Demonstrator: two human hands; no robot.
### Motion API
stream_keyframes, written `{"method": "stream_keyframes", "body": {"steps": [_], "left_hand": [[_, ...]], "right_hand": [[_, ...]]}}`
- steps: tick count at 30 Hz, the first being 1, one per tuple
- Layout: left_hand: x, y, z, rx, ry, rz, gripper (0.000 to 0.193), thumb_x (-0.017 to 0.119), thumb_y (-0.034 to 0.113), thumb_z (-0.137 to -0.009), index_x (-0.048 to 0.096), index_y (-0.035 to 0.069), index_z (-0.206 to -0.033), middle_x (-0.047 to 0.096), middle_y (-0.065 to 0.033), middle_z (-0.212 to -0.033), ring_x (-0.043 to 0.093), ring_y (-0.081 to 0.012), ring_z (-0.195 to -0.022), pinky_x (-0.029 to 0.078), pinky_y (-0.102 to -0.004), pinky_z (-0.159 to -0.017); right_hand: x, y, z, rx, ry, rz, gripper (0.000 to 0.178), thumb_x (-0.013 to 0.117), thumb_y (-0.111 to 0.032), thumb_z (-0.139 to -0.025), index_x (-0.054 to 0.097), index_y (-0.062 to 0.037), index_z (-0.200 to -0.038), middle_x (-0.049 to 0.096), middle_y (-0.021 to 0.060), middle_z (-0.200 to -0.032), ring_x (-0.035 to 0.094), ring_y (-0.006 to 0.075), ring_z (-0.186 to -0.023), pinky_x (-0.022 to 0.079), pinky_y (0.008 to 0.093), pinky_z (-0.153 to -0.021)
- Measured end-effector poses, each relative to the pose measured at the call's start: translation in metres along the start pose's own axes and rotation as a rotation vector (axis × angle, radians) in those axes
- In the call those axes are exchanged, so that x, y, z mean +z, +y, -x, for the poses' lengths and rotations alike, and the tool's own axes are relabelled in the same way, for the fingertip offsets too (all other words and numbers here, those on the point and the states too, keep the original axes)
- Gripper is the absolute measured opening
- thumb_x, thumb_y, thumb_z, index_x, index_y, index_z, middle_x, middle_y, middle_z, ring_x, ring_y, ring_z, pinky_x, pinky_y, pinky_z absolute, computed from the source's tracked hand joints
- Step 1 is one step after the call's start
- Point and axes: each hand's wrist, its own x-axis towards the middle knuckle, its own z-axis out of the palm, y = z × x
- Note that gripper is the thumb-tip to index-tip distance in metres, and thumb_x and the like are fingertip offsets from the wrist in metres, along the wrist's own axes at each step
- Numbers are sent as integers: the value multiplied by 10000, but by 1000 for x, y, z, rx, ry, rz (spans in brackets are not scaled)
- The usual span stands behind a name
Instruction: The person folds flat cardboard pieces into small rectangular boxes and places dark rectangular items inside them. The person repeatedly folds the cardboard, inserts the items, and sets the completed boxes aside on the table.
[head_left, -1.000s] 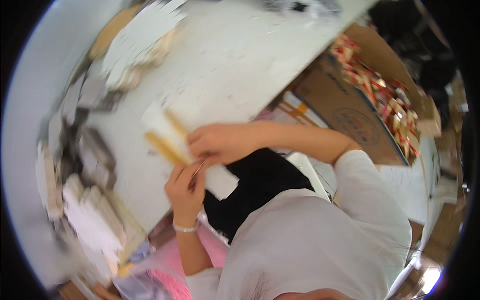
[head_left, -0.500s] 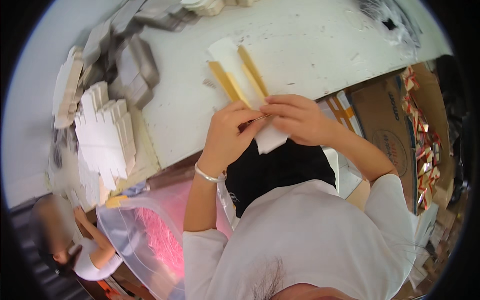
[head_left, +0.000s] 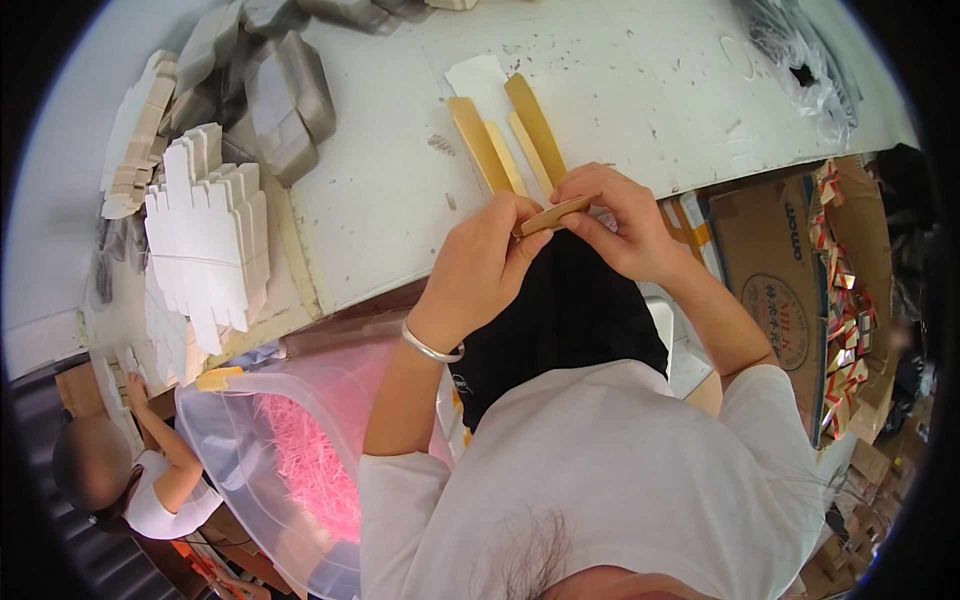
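A partly folded paper box (head_left: 540, 150), white inside with gold-yellow side walls standing up, lies at the table's near edge and points away from me. My left hand (head_left: 480, 255) pinches the left part of its near end flap, thumb below and fingers above. On the right part of that flap, my right hand (head_left: 620, 225) grips with thumb and bent fingers. The flap is bent up and shows its gold face between both hands. Part of the box floor near me is hidden behind the fingers.
Stacked flat white cartons (head_left: 205, 240) lie at the left of the white table (head_left: 400, 210), with grey trays (head_left: 285, 100) beyond. Below are a clear bin (head_left: 230, 450) of pink paper shreds (head_left: 315, 465) and a co-worker (head_left: 165, 490). Cardboard boxes (head_left: 765, 260) stand right; plastic bags (head_left: 800, 70) lie far right.
The near white flap, which hung down toward me, is now folded up between my fingers with its gold face showing. Both hands have shifted slightly right in the picture with the box.
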Motion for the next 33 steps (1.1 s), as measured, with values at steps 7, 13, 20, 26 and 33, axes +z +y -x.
{"method": "stream_keyframes", "body": {"steps": [7,13,20,26,33], "left_hand": [[19,1,8,72,300,-42,156,629,117,-890,565,-18,-847,548,-124,-1103,504,-148,-698,439,-249,-618],[32,-10,10,206,426,-151,160,641,124,-874,611,-31,-849,568,-124,-1058,532,-205,-778,452,-275,-671],[29,-8,8,137,401,-62,145,623,102,-886,602,-38,-854,579,-128,-1035,568,-198,-806,461,-268,-655],[30,4,0,82,492,51,88,645,48,-853,620,-17,-906,577,-125,-1031,580,-202,-812,481,-285,-645],[26,-5,7,330,434,-409,98,700,45,-789,655,44,-876,614,-63,-941,573,-218,-781,468,-314,-635]], "right_hand": [[7,-1,6,-39,48,28,189,647,71,-788,582,-13,-944,576,97,-929,595,229,-833,499,299,-700],[5,4,5,-263,142,191,126,694,25,-763,620,-3,-861,543,99,-942,567,255,-853,478,289,-700],[5,-12,-1,135,91,120,106,688,-60,-815,610,11,-802,487,84,-796,485,183,-656,396,287,-552],[7,-22,-8,437,125,-38,80,664,-54,-840,608,-4,-814,474,70,-719,475,178,-613,377,298,-522],[13,-21,2,22,87,405,147,690,-68,-800,587,-12,-889,511,87,-843,512,234,-641,430,325,-560]]}}
